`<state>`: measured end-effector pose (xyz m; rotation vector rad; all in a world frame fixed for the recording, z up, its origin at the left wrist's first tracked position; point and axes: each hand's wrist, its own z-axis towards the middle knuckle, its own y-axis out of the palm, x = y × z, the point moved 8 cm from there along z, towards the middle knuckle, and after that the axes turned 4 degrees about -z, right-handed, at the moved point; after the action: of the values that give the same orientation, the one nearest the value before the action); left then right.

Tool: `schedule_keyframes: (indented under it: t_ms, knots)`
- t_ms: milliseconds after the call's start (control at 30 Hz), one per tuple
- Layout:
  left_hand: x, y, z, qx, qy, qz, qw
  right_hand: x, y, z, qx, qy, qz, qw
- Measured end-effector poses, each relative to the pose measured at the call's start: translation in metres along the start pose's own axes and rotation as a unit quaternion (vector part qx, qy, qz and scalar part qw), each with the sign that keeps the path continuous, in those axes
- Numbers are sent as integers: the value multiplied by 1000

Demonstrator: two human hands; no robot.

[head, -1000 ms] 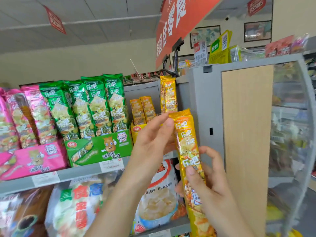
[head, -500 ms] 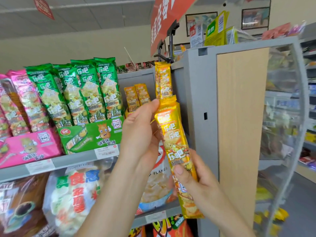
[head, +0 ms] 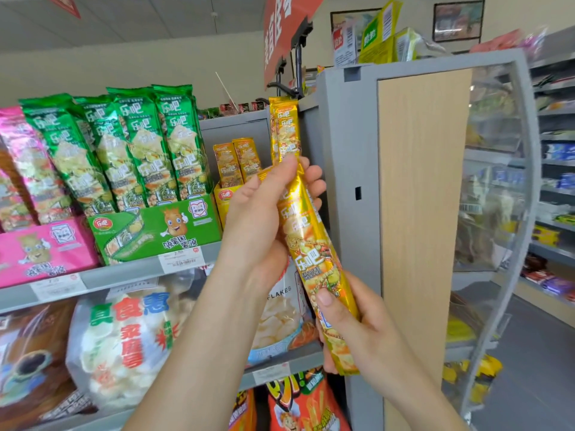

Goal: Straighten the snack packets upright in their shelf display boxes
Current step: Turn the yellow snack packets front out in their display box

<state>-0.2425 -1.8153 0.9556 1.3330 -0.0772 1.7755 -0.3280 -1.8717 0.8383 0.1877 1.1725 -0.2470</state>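
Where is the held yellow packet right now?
Head view, right of centre: the yellow packet is held tilted, left hand at its top, right hand at its bottom, right of the yellow box, before the grey shelf end.

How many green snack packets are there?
4, standing side by side in the green box: leftmost, second, third, rightmost. More may hide behind them.

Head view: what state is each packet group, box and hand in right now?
Long yellow foil snack packet, out of its box, tilted, held in both hands.
Left hand, gripping the packet's top.
Right hand, gripping its lower end.
Yellow cardboard display box, holding upright yellow packets.
Green foil packets, leaning left in their green box.
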Motion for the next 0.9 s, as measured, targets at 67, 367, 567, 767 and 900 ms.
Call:
schedule_keyframes:
  t_ms: [67, 367, 567, 767, 900]
  knots:
    - [0, 1, 0, 6, -3, -22, 1000, 1, 0, -3, -2, 4, 7, 1000]
    - [10, 3, -2, -4, 31, -147, 989, 4, 9, -25, -99, 59, 181, 977]
    - [-4, 2, -12, 41, 41, -15, 998, -6, 2, -18, -7, 12, 135, 991]
    - [-23, -1, -35, 32, 49, 37, 998, -19, -17, -17, 71, -57, 10, 996]
    - [-30, -2, -45, 11, 47, 76, 996, -27, -28, -17, 119, -90, -57, 987]
